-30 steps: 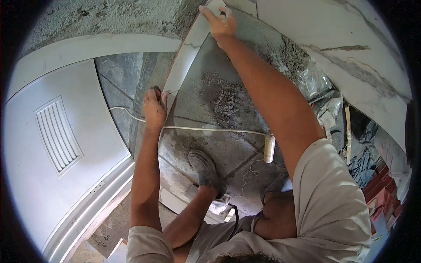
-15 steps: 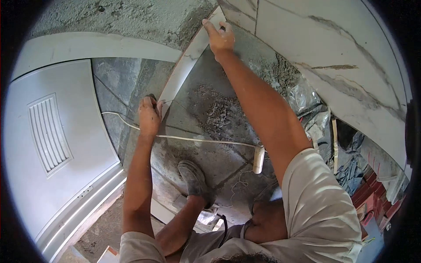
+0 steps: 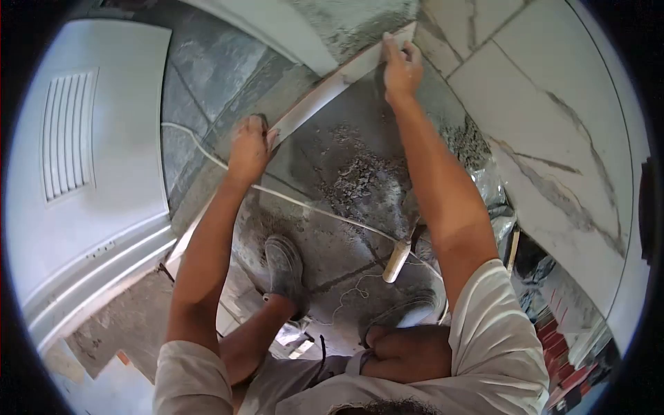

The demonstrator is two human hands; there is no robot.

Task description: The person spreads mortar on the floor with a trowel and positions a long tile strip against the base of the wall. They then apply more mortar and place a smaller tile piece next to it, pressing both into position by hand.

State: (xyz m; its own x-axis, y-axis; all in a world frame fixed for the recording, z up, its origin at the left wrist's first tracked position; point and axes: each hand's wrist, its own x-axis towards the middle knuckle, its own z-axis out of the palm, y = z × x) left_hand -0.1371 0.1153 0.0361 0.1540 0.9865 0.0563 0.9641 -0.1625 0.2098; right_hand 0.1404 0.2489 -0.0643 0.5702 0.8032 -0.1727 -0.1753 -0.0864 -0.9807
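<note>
Hands: 2 [image 3: 250,146] [image 3: 402,67], on 1 tile strip [image 3: 330,91]

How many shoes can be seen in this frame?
2. One grey shoe stands on the dusty floor below the left hand. The other shoe is lower right by the knee, partly hidden by the leg.

The person wears a light beige T-shirt with short sleeves [image 3: 498,325], loose and wrinkled, which end above the elbows. The forearms are bare, without watch or glove. The left hand [image 3: 250,146] and the right hand [image 3: 401,68] carry grey dust on the fingers. The shorts [image 3: 304,377] are grey-beige. On the feet are grey shoes [image 3: 283,266], dirty with cement dust.
</note>
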